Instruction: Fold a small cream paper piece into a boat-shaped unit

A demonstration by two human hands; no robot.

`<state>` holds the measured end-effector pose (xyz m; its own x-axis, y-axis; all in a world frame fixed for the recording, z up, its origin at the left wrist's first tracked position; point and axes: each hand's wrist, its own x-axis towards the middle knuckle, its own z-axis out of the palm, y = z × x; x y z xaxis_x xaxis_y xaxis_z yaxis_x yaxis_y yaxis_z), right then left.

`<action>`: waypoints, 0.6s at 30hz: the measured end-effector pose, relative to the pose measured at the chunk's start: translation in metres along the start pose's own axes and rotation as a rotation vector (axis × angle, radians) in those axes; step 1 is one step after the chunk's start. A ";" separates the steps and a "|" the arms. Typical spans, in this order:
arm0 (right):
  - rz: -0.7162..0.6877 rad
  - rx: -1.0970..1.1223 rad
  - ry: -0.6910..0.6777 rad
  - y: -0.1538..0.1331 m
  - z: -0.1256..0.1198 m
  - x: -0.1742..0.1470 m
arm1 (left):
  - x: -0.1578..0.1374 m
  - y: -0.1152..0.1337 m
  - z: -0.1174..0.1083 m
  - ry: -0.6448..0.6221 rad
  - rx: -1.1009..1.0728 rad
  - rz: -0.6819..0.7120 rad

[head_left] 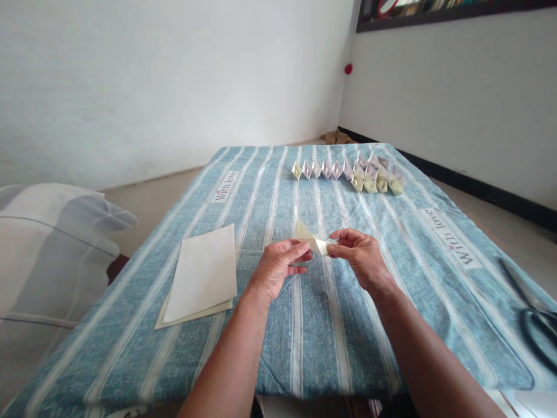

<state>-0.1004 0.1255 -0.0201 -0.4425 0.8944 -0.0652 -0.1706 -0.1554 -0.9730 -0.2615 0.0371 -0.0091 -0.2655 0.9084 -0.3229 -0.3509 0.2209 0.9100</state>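
Note:
A small folded piece of pale yellow paper point(306, 233) is held between both hands above the middle of the cloth. Its pointed corner sticks up on the left. My left hand point(278, 262) pinches its left side between thumb and fingers. At its right end, the thumb and fingertips of my right hand point(359, 252) are closed on it. Farther back lies a group of small folded paper pieces point(336, 170), some pale yellow and some lilac, shaped like little boats. To the left of my left hand rests a stack of flat paper sheets point(202, 273), white over pale yellow.
A blue striped cloth point(261, 203) covers the table. Black-handled scissors point(533, 310) lie at the right edge. A pale draped cover point(52, 255) stands on the left beside the table. White walls rise behind and to the right.

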 end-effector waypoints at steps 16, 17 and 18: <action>-0.069 -0.059 0.047 0.003 0.007 -0.003 | 0.007 -0.008 0.008 -0.002 -0.306 0.090; -0.073 -0.053 0.061 0.003 0.008 -0.003 | 0.007 -0.008 0.009 -0.006 -0.329 0.094; -0.076 -0.046 0.070 0.003 0.008 -0.003 | 0.007 -0.008 0.010 -0.011 -0.351 0.098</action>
<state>-0.1068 0.1188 -0.0207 -0.3666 0.9304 -0.0046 -0.1600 -0.0679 -0.9848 -0.2515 0.0448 -0.0163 -0.3037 0.9236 -0.2340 -0.6116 -0.0007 0.7912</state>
